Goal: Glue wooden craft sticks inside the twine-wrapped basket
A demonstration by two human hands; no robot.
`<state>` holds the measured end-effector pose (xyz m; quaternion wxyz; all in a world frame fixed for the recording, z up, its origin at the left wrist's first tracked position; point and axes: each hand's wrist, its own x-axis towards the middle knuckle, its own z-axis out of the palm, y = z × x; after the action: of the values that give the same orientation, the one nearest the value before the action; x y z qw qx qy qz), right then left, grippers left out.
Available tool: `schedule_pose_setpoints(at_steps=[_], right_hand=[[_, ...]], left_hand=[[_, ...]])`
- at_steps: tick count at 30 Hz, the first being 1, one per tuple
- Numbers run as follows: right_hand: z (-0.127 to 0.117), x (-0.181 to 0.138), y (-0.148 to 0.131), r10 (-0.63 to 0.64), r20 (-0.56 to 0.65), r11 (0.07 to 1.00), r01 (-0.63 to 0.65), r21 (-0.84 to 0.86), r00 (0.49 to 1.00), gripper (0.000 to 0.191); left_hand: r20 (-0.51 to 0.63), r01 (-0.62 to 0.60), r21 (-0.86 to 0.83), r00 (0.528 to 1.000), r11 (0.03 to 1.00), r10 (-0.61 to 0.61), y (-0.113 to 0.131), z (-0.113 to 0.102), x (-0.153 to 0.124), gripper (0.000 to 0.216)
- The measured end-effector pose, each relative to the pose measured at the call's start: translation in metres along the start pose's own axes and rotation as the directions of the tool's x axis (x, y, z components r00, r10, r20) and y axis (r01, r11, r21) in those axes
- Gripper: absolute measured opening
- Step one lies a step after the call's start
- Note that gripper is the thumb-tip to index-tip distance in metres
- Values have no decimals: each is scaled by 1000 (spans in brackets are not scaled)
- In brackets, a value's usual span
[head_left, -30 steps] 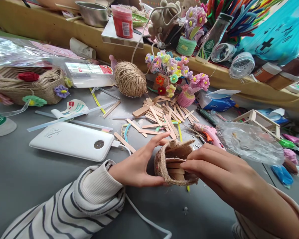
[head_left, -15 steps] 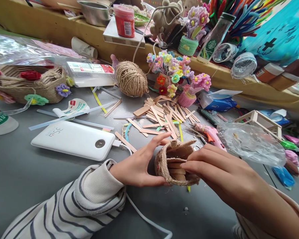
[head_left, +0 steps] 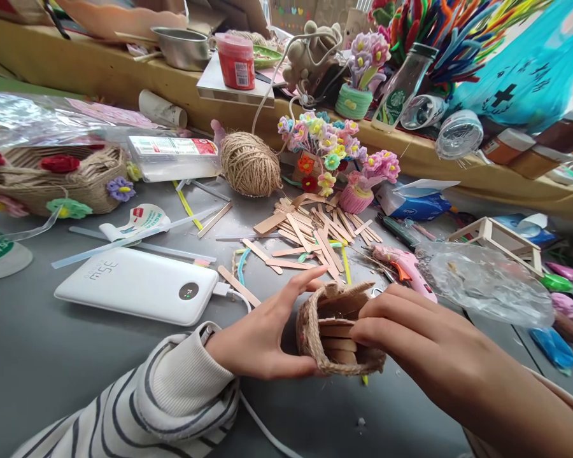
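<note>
Left hand (head_left: 260, 334) cupped, right hand (head_left: 410, 334) pinching
</note>
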<state>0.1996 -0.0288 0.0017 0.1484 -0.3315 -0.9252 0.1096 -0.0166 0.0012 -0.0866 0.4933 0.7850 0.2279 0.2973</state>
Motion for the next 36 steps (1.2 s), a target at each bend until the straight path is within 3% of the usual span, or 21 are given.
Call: schedule_pose_setpoints(at_steps=[11, 36], right_hand=[[-6, 10, -2, -10, 67, 1000, 12, -21, 998, 40], [-4, 3, 4, 34, 167, 996, -47, 74, 985, 22]], left_hand=[[1, 7, 38, 1000, 999, -7, 1, 1, -3, 101], [14, -56, 29, 998, 998, 56, -2, 0, 2, 98]])
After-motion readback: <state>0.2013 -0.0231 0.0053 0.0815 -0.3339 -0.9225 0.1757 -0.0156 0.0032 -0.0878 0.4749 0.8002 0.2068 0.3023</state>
